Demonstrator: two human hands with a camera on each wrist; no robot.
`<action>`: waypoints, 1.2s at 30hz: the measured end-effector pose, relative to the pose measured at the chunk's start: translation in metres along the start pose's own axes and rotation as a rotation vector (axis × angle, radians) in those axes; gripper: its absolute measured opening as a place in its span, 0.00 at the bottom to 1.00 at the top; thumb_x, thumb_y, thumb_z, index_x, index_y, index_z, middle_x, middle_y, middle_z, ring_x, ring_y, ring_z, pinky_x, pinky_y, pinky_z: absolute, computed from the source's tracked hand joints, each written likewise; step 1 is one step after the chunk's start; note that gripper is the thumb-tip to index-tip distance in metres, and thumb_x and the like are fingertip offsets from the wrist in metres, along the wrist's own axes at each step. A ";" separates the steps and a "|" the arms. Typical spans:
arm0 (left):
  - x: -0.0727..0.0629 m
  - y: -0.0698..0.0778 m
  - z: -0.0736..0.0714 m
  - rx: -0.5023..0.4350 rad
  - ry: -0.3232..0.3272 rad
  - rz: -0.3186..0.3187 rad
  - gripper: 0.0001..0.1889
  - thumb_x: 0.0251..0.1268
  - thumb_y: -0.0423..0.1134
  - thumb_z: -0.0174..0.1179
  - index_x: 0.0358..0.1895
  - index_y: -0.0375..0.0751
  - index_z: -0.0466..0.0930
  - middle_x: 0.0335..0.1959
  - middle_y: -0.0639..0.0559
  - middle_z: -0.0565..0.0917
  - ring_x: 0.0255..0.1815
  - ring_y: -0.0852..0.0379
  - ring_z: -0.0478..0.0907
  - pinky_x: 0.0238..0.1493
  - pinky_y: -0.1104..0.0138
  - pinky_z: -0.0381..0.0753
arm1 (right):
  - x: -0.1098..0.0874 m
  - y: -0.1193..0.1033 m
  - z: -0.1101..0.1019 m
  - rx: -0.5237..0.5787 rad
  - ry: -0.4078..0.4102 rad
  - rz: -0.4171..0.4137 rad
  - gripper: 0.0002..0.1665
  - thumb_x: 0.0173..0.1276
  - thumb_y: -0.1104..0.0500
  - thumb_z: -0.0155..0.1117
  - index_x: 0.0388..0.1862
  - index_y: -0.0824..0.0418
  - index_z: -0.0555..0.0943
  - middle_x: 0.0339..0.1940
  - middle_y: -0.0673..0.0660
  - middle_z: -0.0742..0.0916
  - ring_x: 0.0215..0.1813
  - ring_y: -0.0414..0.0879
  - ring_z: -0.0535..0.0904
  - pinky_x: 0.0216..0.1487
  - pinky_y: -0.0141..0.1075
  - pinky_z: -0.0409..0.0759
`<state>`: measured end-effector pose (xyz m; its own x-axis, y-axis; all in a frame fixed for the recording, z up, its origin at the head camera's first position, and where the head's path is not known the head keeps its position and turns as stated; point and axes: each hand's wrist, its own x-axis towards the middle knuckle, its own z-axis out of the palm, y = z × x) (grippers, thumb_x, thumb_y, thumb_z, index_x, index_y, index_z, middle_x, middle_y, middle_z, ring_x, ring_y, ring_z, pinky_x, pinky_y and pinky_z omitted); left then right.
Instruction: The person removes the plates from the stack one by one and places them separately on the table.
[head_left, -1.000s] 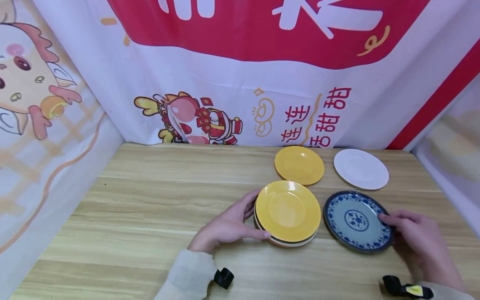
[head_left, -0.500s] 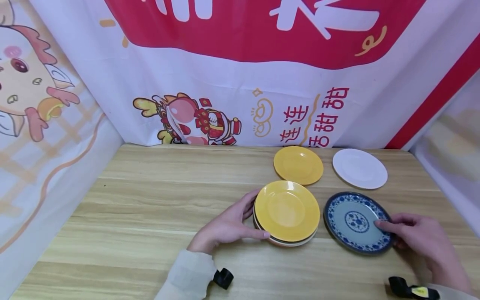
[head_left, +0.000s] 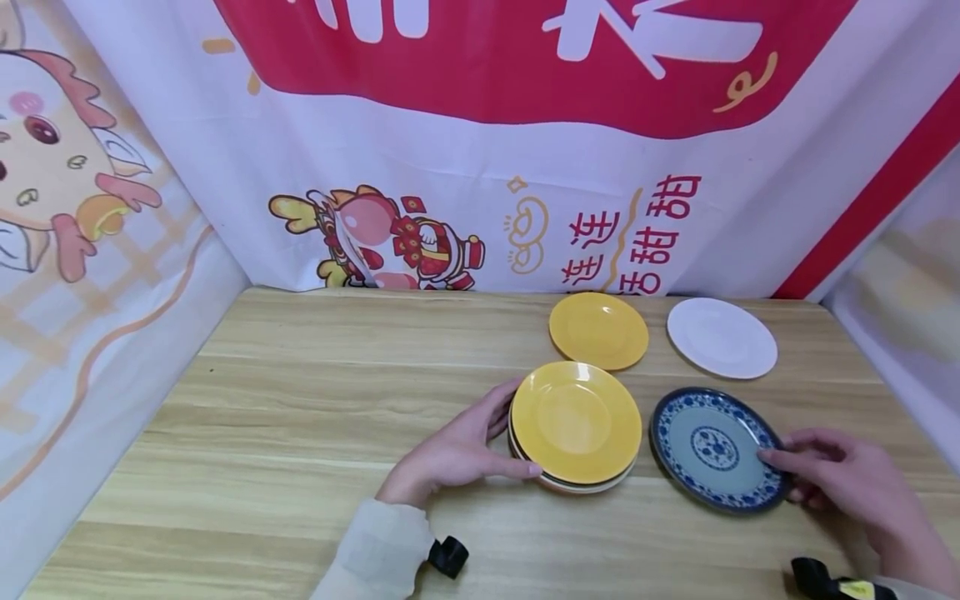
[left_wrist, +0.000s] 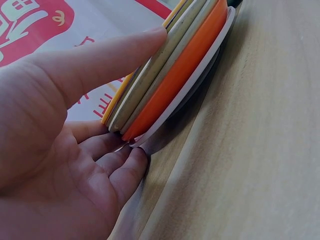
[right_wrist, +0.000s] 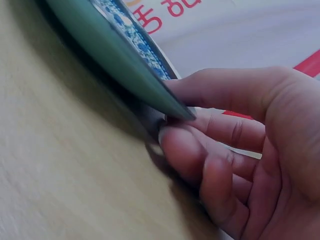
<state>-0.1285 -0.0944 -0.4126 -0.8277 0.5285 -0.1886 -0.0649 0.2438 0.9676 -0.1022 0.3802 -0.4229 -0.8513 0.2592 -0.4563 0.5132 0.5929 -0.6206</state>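
A stack of plates with a yellow plate on top stands before me; edges in beige, orange and white show below it in the left wrist view. My left hand grips this stack from its left side, thumb along the front rims and fingers farther round the edge. Right of the stack is a round grey-blue plate with a dark rim and blue floral border. My right hand pinches its right edge, thumb on the upper face and fingers beneath. Its greenish underside faces the right wrist camera, above the table.
Behind the stack lies another yellow plate, with a white plate to its right near the table's back edge. The wooden table meets printed cloth hangings at the back and both sides.
My right hand has shifted slightly right and toward me, and the blue floral plate has come a little nearer with it. The left hand and the stack stay in place.
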 end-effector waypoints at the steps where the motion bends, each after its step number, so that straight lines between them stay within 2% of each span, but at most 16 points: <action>1: 0.000 0.000 0.000 -0.002 0.000 0.001 0.59 0.57 0.38 0.83 0.88 0.54 0.52 0.89 0.53 0.58 0.90 0.51 0.56 0.90 0.56 0.58 | 0.001 0.001 0.000 0.017 -0.003 0.004 0.43 0.73 0.38 0.73 0.69 0.71 0.76 0.35 0.50 0.89 0.35 0.48 0.86 0.34 0.37 0.88; 8: -0.001 0.001 0.000 -0.006 0.005 -0.003 0.59 0.57 0.37 0.83 0.88 0.53 0.52 0.89 0.52 0.57 0.90 0.51 0.56 0.90 0.56 0.58 | 0.003 0.005 -0.001 0.076 0.013 0.027 0.37 0.75 0.43 0.72 0.68 0.70 0.78 0.36 0.48 0.90 0.37 0.48 0.87 0.36 0.36 0.89; 15: 0.000 0.001 0.001 -0.006 0.006 -0.001 0.60 0.56 0.37 0.83 0.88 0.53 0.52 0.89 0.52 0.57 0.89 0.51 0.56 0.90 0.56 0.58 | 0.001 0.007 -0.002 0.081 0.013 0.011 0.20 0.74 0.47 0.74 0.53 0.61 0.86 0.33 0.46 0.89 0.35 0.45 0.86 0.35 0.35 0.87; 18: 0.000 0.001 0.001 -0.007 0.005 0.000 0.59 0.57 0.37 0.83 0.88 0.53 0.52 0.89 0.52 0.58 0.89 0.51 0.56 0.90 0.56 0.58 | 0.000 0.007 -0.003 0.076 0.008 -0.004 0.17 0.74 0.48 0.74 0.49 0.59 0.87 0.32 0.46 0.89 0.34 0.44 0.86 0.35 0.34 0.87; 26: -0.001 0.001 0.001 -0.012 0.004 -0.006 0.60 0.57 0.37 0.83 0.88 0.54 0.52 0.89 0.53 0.57 0.90 0.51 0.56 0.91 0.56 0.57 | 0.001 0.007 -0.003 0.066 0.011 0.007 0.23 0.74 0.46 0.74 0.53 0.64 0.86 0.33 0.47 0.89 0.35 0.45 0.86 0.35 0.34 0.88; 31: -0.001 0.001 0.001 -0.017 0.000 -0.003 0.59 0.57 0.37 0.83 0.88 0.55 0.52 0.89 0.54 0.58 0.90 0.52 0.55 0.91 0.56 0.57 | 0.002 0.005 -0.003 0.069 0.031 0.053 0.27 0.76 0.41 0.70 0.56 0.63 0.85 0.33 0.49 0.88 0.35 0.47 0.86 0.35 0.35 0.87; 36: -0.001 0.001 0.000 -0.026 -0.001 -0.005 0.59 0.57 0.37 0.83 0.88 0.55 0.53 0.89 0.54 0.58 0.90 0.52 0.55 0.91 0.56 0.57 | 0.000 0.004 -0.001 0.113 0.118 0.090 0.30 0.78 0.34 0.63 0.48 0.60 0.87 0.29 0.49 0.86 0.31 0.46 0.85 0.30 0.35 0.84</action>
<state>-0.1276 -0.0944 -0.4113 -0.8266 0.5283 -0.1940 -0.0836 0.2256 0.9706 -0.1002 0.3830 -0.4249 -0.8052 0.3985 -0.4392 0.5909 0.4761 -0.6513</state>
